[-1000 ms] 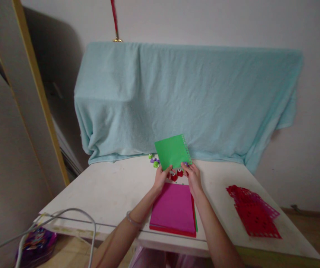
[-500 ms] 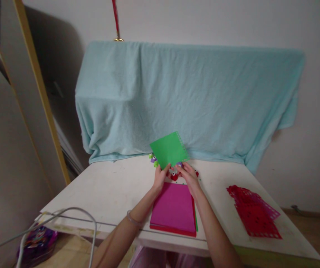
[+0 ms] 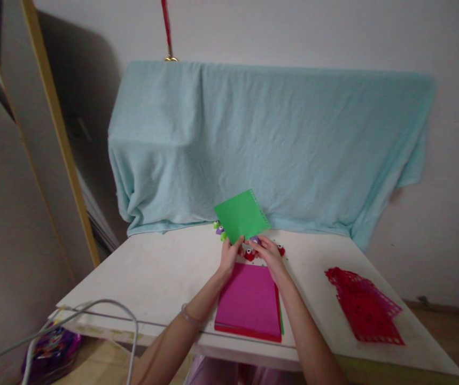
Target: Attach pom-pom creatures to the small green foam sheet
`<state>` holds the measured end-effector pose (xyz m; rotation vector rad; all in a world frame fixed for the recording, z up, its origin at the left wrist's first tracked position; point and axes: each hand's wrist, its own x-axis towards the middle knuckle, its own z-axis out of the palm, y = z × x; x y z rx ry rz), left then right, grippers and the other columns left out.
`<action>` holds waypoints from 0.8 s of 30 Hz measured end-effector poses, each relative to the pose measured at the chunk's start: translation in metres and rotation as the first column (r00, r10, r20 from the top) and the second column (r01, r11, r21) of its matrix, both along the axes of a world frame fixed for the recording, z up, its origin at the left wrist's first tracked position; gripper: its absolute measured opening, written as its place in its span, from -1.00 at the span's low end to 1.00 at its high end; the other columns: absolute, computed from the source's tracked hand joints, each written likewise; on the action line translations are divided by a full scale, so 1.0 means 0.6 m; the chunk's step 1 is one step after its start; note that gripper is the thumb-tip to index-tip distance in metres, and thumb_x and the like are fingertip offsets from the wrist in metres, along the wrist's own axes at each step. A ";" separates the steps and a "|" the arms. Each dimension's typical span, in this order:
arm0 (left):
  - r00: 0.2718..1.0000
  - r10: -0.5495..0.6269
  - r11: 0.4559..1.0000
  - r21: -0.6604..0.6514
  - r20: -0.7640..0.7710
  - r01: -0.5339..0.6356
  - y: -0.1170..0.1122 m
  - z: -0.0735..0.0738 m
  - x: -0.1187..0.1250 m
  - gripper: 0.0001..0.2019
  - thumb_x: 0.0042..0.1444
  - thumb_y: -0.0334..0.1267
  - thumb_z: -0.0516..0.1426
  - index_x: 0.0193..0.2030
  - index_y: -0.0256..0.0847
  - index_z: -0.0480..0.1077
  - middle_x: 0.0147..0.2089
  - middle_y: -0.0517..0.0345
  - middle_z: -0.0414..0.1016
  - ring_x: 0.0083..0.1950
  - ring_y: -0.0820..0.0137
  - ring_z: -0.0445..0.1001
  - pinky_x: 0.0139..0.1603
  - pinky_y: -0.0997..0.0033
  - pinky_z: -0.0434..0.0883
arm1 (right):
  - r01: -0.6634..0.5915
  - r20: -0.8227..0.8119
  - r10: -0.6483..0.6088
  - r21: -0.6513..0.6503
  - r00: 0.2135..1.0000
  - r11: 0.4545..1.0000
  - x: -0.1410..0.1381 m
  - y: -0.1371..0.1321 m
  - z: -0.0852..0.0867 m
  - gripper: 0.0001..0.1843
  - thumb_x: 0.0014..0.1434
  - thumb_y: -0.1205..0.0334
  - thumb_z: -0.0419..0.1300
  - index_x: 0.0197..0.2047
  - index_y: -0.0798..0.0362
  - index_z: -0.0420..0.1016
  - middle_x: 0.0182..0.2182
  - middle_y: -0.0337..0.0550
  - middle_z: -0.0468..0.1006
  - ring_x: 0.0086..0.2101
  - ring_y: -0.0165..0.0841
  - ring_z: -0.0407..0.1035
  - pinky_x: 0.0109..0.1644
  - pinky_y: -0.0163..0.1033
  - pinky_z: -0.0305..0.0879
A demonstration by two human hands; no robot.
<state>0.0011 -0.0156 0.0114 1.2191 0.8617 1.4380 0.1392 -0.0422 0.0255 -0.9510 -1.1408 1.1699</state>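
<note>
Green sheet [image 3: 240, 216], upright above left grip [image 3: 229, 255]

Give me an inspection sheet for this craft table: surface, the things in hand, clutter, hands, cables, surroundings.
Surface: white table, scuffed, worn along the front edge.
Things in hand: green square paper sheet with a punched border on one edge, held tilted above the table; small purple punch at its lower edge.
Clutter: stack of magenta paper sheets; red punched sheets on the right; small red, green and purple punches behind the hands.
Hands: left hand pinches the green sheet; right hand is on the purple punch.
Cables: grey cable looping over the front left corner.
Surroundings: light blue cloth draped behind; white wall.
</note>
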 end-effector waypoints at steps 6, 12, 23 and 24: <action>1.000 -0.011 1.000 0.007 -0.014 0.011 0.002 -0.003 -0.003 -0.59 0.09 0.05 0.20 -0.56 -0.24 0.31 -0.71 0.19 0.24 -0.66 0.48 0.22 -0.54 0.44 0.14 | -0.010 -0.008 0.010 -0.022 1.000 1.000 -0.002 -0.006 0.006 -0.53 -0.11 -0.03 0.43 -0.22 0.09 0.50 -0.42 -0.19 0.51 -0.49 -0.42 0.29 -0.44 -0.32 0.16; 1.000 -0.011 1.000 0.004 -0.016 0.011 0.006 -0.006 -0.005 -0.64 0.11 0.01 0.17 -0.47 -0.29 0.41 -0.71 0.19 0.25 -0.65 0.48 0.22 -0.52 0.45 0.13 | 0.013 -0.022 -0.014 -0.048 1.000 0.999 0.000 -0.004 0.003 -0.53 -0.10 -0.07 0.42 -0.24 0.10 0.49 -0.44 -0.21 0.50 -0.49 -0.41 0.32 -0.44 -0.33 0.18; 0.992 -0.061 0.992 -0.105 0.107 0.072 0.016 -0.017 -0.009 -0.75 0.01 -0.17 0.10 -0.44 -0.33 0.48 -0.72 0.20 0.18 -0.64 0.50 0.16 -0.53 0.46 0.09 | 0.312 -0.110 -0.317 -0.063 0.942 0.948 0.023 0.011 -0.021 -0.46 -0.04 -0.06 0.34 -0.08 0.07 0.39 -0.37 -0.12 0.58 -0.52 -0.35 0.42 -0.38 -0.24 0.34; 0.990 -0.065 0.991 -0.111 0.129 0.080 0.017 -0.018 -0.009 -0.76 0.00 -0.17 0.09 -0.47 -0.32 0.46 -0.72 0.20 0.18 -0.64 0.49 0.18 -0.52 0.46 0.11 | 0.343 -0.081 -0.345 -0.038 0.935 0.938 0.024 0.012 -0.023 -0.49 -0.03 -0.07 0.33 -0.10 0.07 0.40 -0.36 -0.12 0.58 -0.52 -0.35 0.42 -0.39 -0.25 0.33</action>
